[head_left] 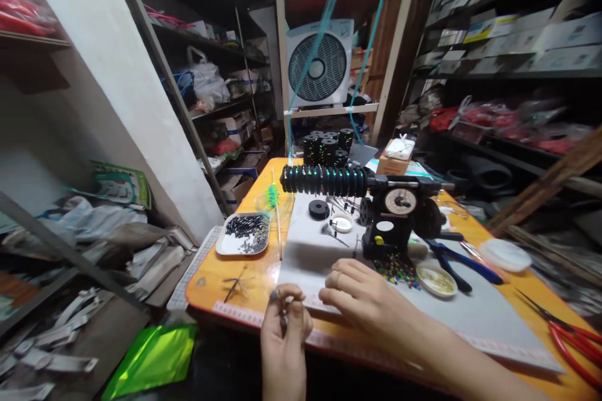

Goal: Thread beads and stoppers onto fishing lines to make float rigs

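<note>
Low at the table's front edge, my left hand (pixel 286 332) is closed, its thumb pressed against bent fingers. A small grey bit shows at its index fingertip, and whatever lies in the pinch is too small to name. My right hand (pixel 358 293) is beside it over the grey board (pixel 305 250), fingers curled together and pointing left, tips and thumb hidden. Just beyond it are loose coloured beads (pixel 397 270) and a black machine (pixel 392 219) with a dial. A ribbed black roller (pixel 324 180) with shiny green-blue strands reaches left from the machine.
A white tray (pixel 226 245) of black and grey small parts sits left, near a thin stick (pixel 278 225). Rightward are a dish (pixel 437 281), blue-handled pliers (pixel 446 266) and red-handled scissors (pixel 564 335). Black spools (pixel 327 147) stand behind, before a fan (pixel 320 62). Loaded shelves flank the table.
</note>
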A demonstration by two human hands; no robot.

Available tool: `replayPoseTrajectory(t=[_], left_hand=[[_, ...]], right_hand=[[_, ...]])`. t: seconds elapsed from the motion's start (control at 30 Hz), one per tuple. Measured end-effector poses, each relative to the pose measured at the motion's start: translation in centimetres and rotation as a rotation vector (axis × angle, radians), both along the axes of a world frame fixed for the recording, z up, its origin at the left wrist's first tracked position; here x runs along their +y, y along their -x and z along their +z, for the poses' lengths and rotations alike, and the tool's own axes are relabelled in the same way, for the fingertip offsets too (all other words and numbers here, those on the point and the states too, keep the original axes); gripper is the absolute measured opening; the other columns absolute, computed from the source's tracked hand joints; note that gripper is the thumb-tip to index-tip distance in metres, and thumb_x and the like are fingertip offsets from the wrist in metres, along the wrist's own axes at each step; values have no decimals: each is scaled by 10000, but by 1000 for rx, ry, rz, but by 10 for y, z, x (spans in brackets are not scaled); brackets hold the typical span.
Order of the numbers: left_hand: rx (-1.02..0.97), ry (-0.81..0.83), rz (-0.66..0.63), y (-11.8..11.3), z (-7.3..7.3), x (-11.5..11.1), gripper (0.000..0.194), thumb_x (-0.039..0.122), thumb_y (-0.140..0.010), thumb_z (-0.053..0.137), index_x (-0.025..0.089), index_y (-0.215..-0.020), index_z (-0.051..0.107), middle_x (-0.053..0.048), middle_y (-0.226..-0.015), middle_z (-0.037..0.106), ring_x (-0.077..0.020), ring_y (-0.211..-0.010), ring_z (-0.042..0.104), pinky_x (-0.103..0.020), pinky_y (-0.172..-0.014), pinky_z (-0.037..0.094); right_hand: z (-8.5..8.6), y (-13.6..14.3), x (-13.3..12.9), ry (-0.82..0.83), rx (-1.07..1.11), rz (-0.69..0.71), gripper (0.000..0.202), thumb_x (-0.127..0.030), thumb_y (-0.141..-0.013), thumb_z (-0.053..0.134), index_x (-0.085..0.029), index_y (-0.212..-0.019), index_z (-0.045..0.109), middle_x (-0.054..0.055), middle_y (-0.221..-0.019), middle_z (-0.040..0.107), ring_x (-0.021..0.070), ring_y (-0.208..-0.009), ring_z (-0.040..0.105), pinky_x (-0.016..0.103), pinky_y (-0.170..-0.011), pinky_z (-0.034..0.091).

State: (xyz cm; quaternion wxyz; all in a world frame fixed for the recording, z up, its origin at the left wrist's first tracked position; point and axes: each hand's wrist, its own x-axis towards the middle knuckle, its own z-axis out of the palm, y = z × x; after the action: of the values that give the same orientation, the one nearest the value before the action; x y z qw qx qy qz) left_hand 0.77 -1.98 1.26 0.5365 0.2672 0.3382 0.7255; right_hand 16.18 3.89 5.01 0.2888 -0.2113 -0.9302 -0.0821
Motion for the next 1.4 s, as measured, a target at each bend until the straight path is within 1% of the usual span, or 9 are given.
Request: replayPoseTrajectory(t=[0.1,0.2,0.4,0.53,0.7,0.9,1.1,1.2,1.4], left_hand=[[-49,85,7,12,-7,-5,273,432,-800,766,174,-881,734,11,-714,580,-64,-601,483,-147,-564,407],[100,72,48,28,-16,-15,279,455,-809,746,176,-800,736,-43,-816,673,-128,-745,606,-200,-671,495],[427,24,210,88,-31,-35,354,531,-816,705,182,-758,726,-28,-687,691,-115,-535,566,-248,-594,495],[711,0,353,152,-20,-31,347,545,-874,614,211,-872,710,16,-586,608,-137,-522,538,-246,-542,463],[1103,34,387,199,1,9,285,394,-959,500,216,-1126,646,-77,-1048,714,-243,-998,650,-347,-847,502],[1411,5,318,209,-6,52,251,266,-955,413,202,-1090,615,-105,-991,717,-286,-928,678,-414,-792,518],[1612,-96,292,210,-17,60,143,269,-933,454,215,-874,572,-98,-853,673,-306,-840,648,-469,-772,517],[1673,-181,256,206,-18,59,159,261,-949,454,223,-909,604,-98,-997,675,-292,-990,631,-479,-891,506],[1657,-275,404,202,-17,65,261,301,-973,451,173,-1165,572,-181,-1307,538,-339,-1255,491,-576,-1064,391]], right_hand=[[-2,-2,7,53,-59,-52,286,-37,-943,401,-173,-813,616,43,-786,624,177,-771,554,359,-809,487],[-4,-5,12,89,-98,-75,303,-55,-956,418,-175,-773,628,49,-789,623,191,-792,553,378,-821,473],[-11,-6,17,157,-151,-61,288,-137,-995,423,-192,-906,690,69,-889,650,208,-870,574,377,-812,473],[-17,-7,21,190,-182,-55,253,-182,-1002,440,-202,-1058,686,75,-979,660,219,-926,588,397,-838,484],[-23,-9,25,185,-188,-71,257,-190,-985,473,-220,-1156,663,80,-1061,676,228,-963,614,402,-843,519],[-22,-15,13,125,-146,-109,307,-138,-964,457,-211,-1199,641,117,-1218,662,253,-1132,611,395,-890,549],[-21,-22,-24,40,45,-64,138,-221,-964,536,-201,-962,672,88,-992,725,221,-984,657,324,-811,533],[-25,-28,-43,3,136,-101,209,-194,-987,485,-220,-1019,689,68,-993,735,225,-1027,649,346,-884,499],[-40,-44,-75,25,198,-314,246,-202,-928,578,-204,-1154,675,96,-1093,698,215,-1028,657,304,-843,544]])
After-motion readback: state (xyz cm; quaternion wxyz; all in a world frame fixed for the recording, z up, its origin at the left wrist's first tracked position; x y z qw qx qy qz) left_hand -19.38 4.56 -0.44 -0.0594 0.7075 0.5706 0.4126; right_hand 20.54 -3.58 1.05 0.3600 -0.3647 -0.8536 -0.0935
